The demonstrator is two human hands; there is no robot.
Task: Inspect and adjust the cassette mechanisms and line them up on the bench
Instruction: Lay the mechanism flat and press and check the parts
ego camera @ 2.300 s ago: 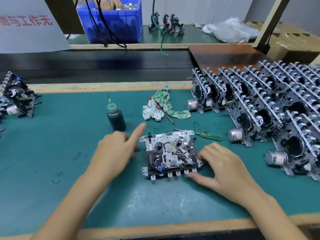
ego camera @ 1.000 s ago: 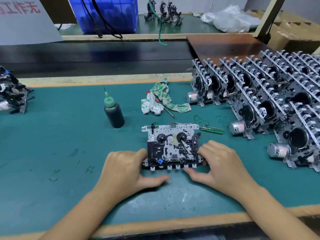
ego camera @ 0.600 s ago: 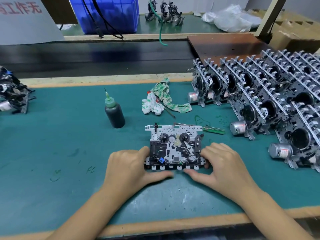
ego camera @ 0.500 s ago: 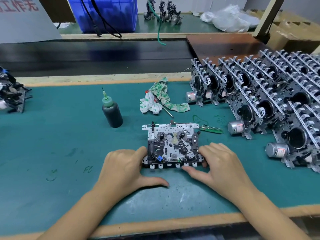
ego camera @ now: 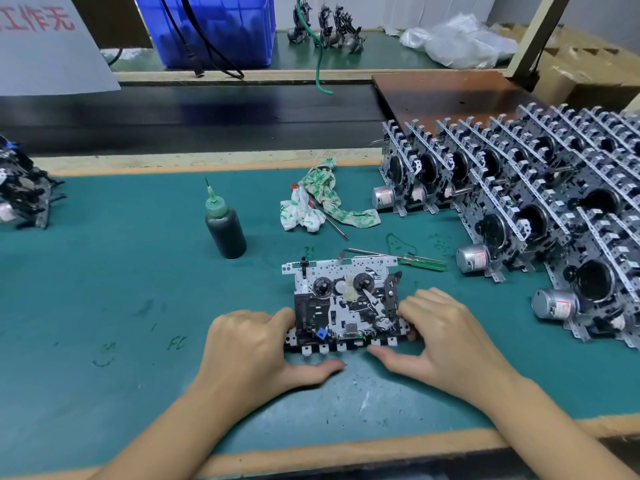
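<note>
The left hand (ego camera: 249, 344) and the right hand (ego camera: 446, 337) hold one cassette mechanism (ego camera: 344, 304) from both sides. On each hand the fingers curl against a side edge and the thumb lies along the near edge, so the part is squeezed between the hands. It lies flat on the green counter (ego camera: 104, 289), close to the front edge, with its two round hubs facing up.

Just behind it lies a green-handled screwdriver (ego camera: 420, 261). A bit further back there is a crumpled green-and-white rag (ego camera: 322, 199) with a thin tool poking out from under it. To the left of the rag stands a dark bottle (ego camera: 225, 230) with a green needle cap — upright.

On the right, many more mechanisms (ego camera: 519, 202) stand on edge in tight rows, their silver motors sticking out. At the far left edge sits a small dark pile of parts (ego camera: 24, 192).
</note>
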